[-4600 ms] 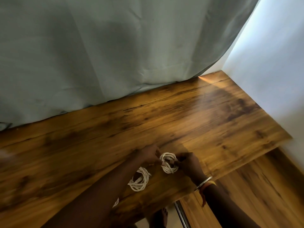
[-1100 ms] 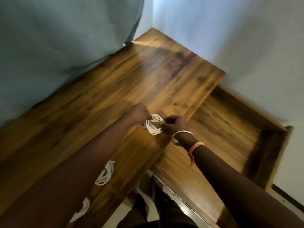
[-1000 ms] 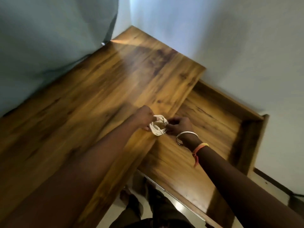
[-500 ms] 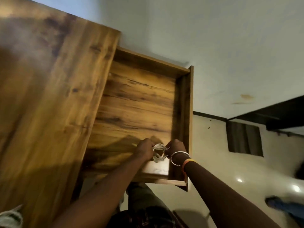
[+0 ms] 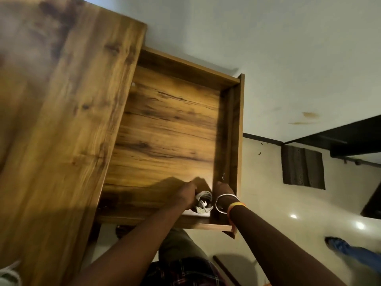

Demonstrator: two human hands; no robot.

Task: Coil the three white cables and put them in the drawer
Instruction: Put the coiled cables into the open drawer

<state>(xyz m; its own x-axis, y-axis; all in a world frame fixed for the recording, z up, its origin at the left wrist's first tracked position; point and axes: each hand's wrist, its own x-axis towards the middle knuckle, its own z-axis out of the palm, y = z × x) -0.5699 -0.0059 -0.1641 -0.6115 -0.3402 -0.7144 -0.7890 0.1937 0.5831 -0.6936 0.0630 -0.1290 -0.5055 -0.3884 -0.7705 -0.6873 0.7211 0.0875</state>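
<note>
1. A person reaches both hands into the near right corner of an open wooden drawer [image 5: 235, 141], low over its bare floor.
2. The left hand [image 5: 186, 195] grips a coiled white cable [image 5: 204, 201], fingers curled against the coil's left side.
3. The right hand [image 5: 223, 189] sits at the coil's right side with its back to the camera. Its fingers are hidden, so whether it has hold of the cable cannot be told.
4. The coil sits between the two hands inside the drawer. Whether it touches the bottom cannot be told, as the hands cover part of it.
5. The drawer's right wall stands just beside the right hand, and its front panel runs under both wrists.
6. A silver bangle [image 5: 225, 203] and an orange thread band [image 5: 237, 205] circle the right wrist.
7. The wooden desk top [image 5: 61, 120] lies along the drawer's left side. A second white cable [image 5: 9, 273], blurred, lies at its near edge, well apart from the hands.
8. Beyond the drawer are a pale wall [image 5: 268, 48], a glossy floor [image 5: 278, 203], a hanging dark cloth [image 5: 302, 168] and a blue object [image 5: 350, 250] too blurred to name.
</note>
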